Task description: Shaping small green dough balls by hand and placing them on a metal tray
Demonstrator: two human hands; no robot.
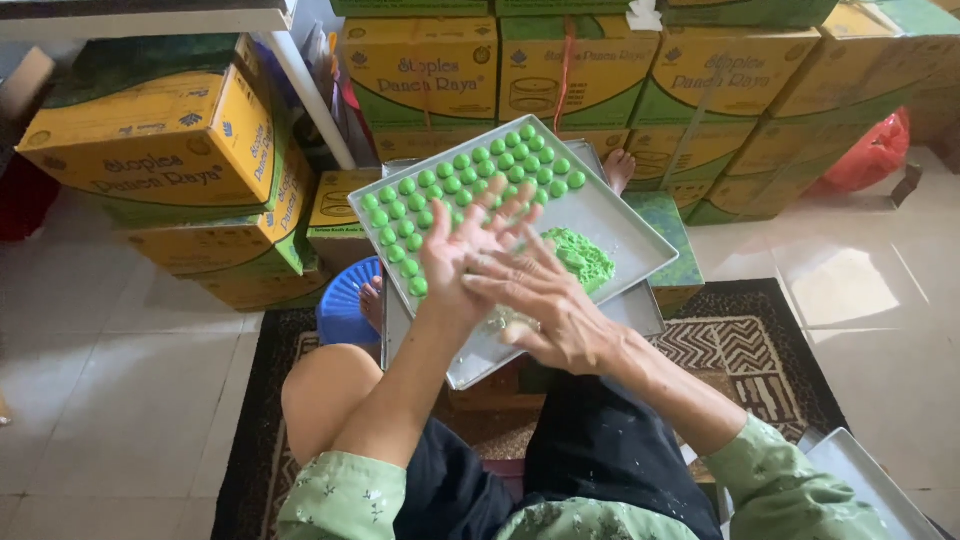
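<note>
My left hand point(462, 250) and my right hand point(550, 300) are pressed palm to palm above a grey metal tray point(625, 222), fingers spread. Whatever lies between the palms is hidden. Several rows of small green dough balls point(470, 180) fill the tray's far left part. A lump of green dough point(580, 255) rests on the tray just beyond my right hand. A second tray point(480, 360) lies underneath the first.
Stacked yellow and green cardboard boxes point(430, 70) line the back and left. A blue plastic stool point(345, 300) stands beside my left knee. A patterned rug point(740, 350) covers the tiled floor. Another tray corner point(870, 480) shows at lower right. A red bag point(870, 155) sits at right.
</note>
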